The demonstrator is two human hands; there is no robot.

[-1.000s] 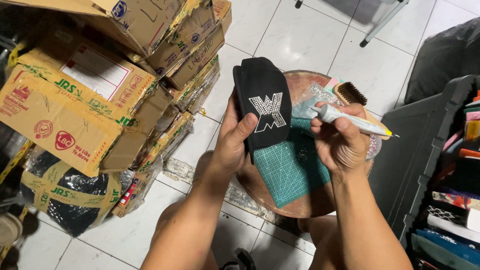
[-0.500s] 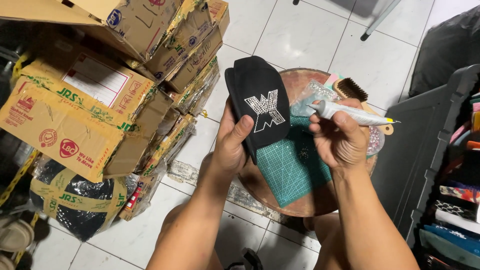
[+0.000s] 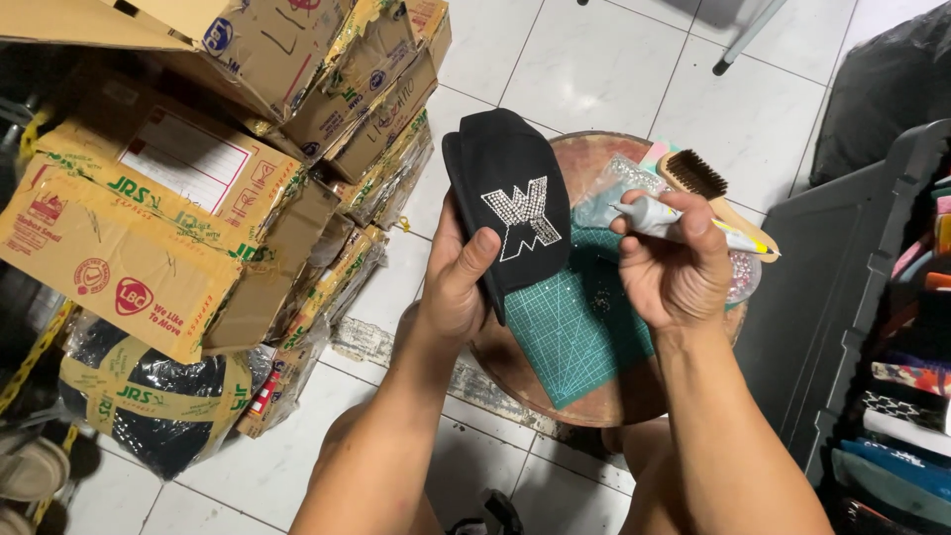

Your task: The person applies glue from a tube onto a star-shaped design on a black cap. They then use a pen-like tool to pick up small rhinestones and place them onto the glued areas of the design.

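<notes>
Left fingers (image 3: 474,260) clamping black cap (image 3: 505,188) (thumb over front), right fingers (image 3: 684,226) apparently curled round tube (image 3: 662,218)

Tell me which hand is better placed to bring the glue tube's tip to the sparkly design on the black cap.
Right, probably. The right hand already grips the grey glue tube, its tip close to the rhinestone design. The left hand is busy holding the black fabric cap up.
</notes>
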